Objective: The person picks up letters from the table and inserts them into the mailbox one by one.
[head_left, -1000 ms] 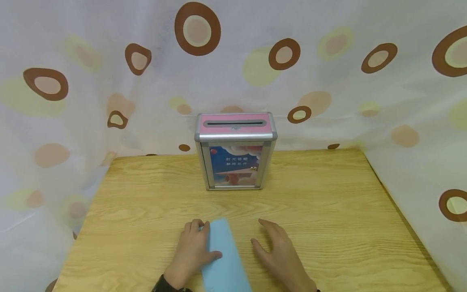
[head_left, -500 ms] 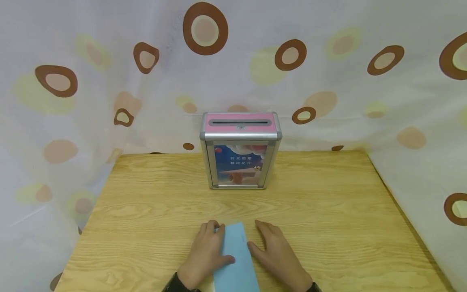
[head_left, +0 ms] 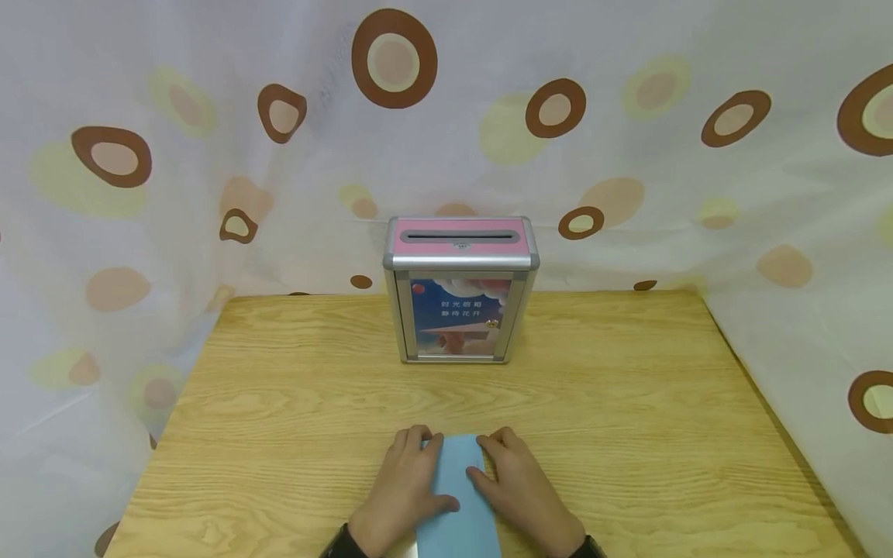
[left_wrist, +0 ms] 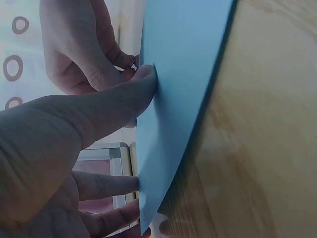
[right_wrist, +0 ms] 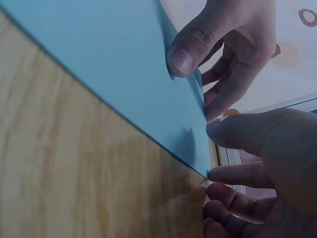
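Note:
A light blue rectangular paper (head_left: 456, 508) lies on the wooden table at the near middle. My left hand (head_left: 405, 492) grips its left side, thumb over the upper face and fingers at the left edge and far corner. Across from it, my right hand (head_left: 522, 492) holds the far right corner. In the right wrist view, that thumb and forefinger meet the edge of the paper (right_wrist: 114, 54). Seen from the left wrist, the left thumb presses the paper (left_wrist: 183, 64), and one edge stands a little off the tabletop. Some fingertips are hidden behind the paper.
A pink and silver box (head_left: 460, 256) with a slot on top and a keyhole in its front stands at the table's back. Patterned white cloth (head_left: 293, 194) hangs behind and at both sides. Wood-grain tabletop (head_left: 628, 403) extends around the hands.
My right hand has come in leftward from beside the paper to its far right corner, its fingers bending in. The left hand has kept its hold while the paper straightened.

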Demonstrator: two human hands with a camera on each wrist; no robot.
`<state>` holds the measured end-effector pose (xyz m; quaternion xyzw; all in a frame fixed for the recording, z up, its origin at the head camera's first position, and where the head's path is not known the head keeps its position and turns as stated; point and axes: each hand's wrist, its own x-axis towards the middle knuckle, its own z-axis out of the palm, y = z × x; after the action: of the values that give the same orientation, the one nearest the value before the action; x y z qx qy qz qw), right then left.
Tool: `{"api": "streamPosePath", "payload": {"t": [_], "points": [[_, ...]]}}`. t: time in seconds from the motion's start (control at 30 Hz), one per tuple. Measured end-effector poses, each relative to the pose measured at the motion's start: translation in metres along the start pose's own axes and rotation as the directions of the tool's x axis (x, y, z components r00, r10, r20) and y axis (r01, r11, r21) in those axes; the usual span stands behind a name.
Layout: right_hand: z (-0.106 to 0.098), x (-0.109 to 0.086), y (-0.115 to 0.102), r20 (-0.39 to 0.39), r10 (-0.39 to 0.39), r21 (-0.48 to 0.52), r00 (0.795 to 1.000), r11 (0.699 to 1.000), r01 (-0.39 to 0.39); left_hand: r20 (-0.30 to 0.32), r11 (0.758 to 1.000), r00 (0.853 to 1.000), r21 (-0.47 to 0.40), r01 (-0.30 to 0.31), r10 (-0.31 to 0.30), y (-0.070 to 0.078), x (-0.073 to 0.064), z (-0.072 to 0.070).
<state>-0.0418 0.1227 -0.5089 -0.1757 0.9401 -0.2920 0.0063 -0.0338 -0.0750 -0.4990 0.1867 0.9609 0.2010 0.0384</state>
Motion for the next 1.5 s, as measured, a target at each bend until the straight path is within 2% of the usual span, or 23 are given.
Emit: {"api": "streamPosePath", "payload": {"t": [0.3, 0.47, 0.53, 0.6, 0.7, 0.83, 0.93, 1.13, 1.23, 1.37, 1.5], "points": [[-0.006, 0.003, -0.004, 0.065, 0.065, 0.041, 0.996, 0.997, -0.068, 0.01, 0.999, 1.0, -0.046, -0.004, 0.005, 0.002, 0.001, 0.002], [-0.012, 0.004, 0.002, 0.084, 0.071, 0.194, 0.994, 0.977, -0.086, 0.017, 0.997, 1.0, -0.073, -0.002, 0.003, 0.003, 0.001, 0.003], [-0.014, 0.005, 0.005, 0.086, 0.075, 0.263, 0.993, 0.96, -0.096, 0.009, 0.993, 1.0, -0.121, 0.005, -0.004, 0.003, 0.0, 0.004], [-0.017, 0.005, 0.007, 0.081, 0.101, 0.305, 0.992, 0.945, -0.121, -0.005, 0.978, 1.0, -0.206, 0.02, -0.022, 0.003, -0.001, 0.005], [-0.021, 0.007, 0.009, 0.05, 0.156, 0.333, 0.987, 0.929, -0.163, -0.035, 0.936, 0.997, -0.349, 0.051, -0.068, 0.002, -0.001, 0.008], [-0.029, 0.01, 0.011, -0.002, 0.193, 0.351, 0.981, 0.919, -0.18, -0.064, 0.886, 0.993, -0.459, 0.062, -0.103, 0.0, -0.002, 0.009], [-0.036, 0.013, 0.011, -0.065, 0.187, 0.369, 0.98, 0.917, -0.15, -0.055, 0.853, 0.995, -0.52, 0.047, -0.088, -0.002, -0.002, 0.009], [-0.049, 0.021, 0.01, -0.183, 0.14, 0.418, 0.973, 0.907, -0.051, 0.007, 0.757, 0.998, -0.652, 0.048, -0.057, -0.001, -0.003, 0.007], [-0.057, 0.025, 0.008, -0.244, 0.093, 0.423, 0.965, 0.906, 0.019, 0.019, 0.728, 0.999, -0.684, 0.048, -0.048, 0.0, -0.004, 0.006], [-0.071, 0.03, 0.005, -0.33, 0.043, 0.404, 0.943, 0.909, 0.1, -0.007, 0.725, 0.999, -0.688, 0.018, -0.031, -0.001, -0.004, 0.006], [-0.086, 0.036, 0.001, -0.383, 0.016, 0.395, 0.923, 0.907, 0.148, -0.095, 0.747, 0.995, -0.661, -0.069, 0.008, -0.002, -0.003, 0.004]]}}
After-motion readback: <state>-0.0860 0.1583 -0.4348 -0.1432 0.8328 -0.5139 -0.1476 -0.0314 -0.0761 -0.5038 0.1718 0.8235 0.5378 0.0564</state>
